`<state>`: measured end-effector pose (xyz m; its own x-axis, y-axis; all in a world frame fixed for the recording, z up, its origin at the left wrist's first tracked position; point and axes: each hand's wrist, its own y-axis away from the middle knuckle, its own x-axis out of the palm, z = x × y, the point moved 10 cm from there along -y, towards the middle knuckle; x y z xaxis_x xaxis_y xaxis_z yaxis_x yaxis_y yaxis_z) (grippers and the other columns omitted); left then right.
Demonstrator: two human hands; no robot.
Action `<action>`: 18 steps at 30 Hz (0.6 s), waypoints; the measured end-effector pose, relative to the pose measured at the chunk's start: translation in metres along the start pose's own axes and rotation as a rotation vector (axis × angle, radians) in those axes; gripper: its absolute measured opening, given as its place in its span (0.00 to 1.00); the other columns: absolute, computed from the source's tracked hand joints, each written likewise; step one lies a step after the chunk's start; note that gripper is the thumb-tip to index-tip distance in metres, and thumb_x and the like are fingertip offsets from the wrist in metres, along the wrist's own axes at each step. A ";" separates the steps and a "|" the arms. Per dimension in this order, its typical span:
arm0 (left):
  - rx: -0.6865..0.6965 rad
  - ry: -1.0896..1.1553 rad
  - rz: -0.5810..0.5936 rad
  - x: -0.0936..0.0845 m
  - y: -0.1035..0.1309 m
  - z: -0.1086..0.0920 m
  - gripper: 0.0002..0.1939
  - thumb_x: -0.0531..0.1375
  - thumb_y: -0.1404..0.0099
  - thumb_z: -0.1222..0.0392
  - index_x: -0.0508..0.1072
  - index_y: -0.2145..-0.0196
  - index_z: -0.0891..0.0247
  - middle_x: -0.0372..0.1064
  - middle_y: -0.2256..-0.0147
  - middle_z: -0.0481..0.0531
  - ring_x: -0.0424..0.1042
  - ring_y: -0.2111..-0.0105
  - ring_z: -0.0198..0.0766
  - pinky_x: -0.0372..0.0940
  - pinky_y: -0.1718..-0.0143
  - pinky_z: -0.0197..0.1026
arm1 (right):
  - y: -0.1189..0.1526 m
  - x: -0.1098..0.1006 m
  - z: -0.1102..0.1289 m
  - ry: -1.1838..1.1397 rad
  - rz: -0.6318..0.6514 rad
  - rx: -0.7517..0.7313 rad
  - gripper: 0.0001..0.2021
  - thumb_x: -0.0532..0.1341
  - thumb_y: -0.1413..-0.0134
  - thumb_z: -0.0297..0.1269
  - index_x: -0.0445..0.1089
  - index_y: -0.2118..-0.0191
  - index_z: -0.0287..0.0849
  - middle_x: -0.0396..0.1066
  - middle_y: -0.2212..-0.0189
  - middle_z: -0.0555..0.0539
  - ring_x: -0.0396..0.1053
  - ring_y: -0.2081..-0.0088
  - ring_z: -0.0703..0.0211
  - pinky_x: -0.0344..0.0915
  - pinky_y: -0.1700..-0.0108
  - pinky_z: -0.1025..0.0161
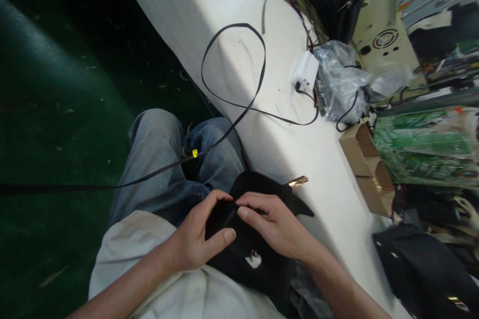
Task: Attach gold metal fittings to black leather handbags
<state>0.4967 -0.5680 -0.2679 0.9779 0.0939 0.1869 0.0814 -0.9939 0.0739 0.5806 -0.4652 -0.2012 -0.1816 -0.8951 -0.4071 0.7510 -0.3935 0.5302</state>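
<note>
A black leather-like piece, apparently a bag, rests across the lap and against the table edge. It has a metal fitting with a white patch on its front, and a gold-coloured metal strip sticks out at its upper right. My left hand lies on the left part of the piece, thumb apart from the fingers, fingertips at a fold. My right hand pinches the same fold between thumb and forefinger, close beside the left fingertips.
On the white table a black cable loops to a white charger. Clear plastic bags, a cardboard box, a green package and another black bag line the right side.
</note>
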 end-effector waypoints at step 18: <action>0.116 -0.081 0.043 0.014 0.001 -0.011 0.42 0.57 0.28 0.24 0.60 0.30 0.55 0.69 0.41 0.60 0.73 0.43 0.54 0.70 0.41 0.52 | -0.012 0.000 0.009 0.095 0.071 -0.077 0.02 0.67 0.41 0.30 0.79 0.65 0.41 0.76 0.72 0.53 0.72 0.69 0.64 0.65 0.65 0.67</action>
<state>0.5087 -0.5674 -0.2545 0.9929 0.0512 0.1076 0.0566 -0.9973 -0.0473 0.5662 -0.4621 -0.2010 -0.0677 -0.8948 -0.4413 0.8069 -0.3093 0.5032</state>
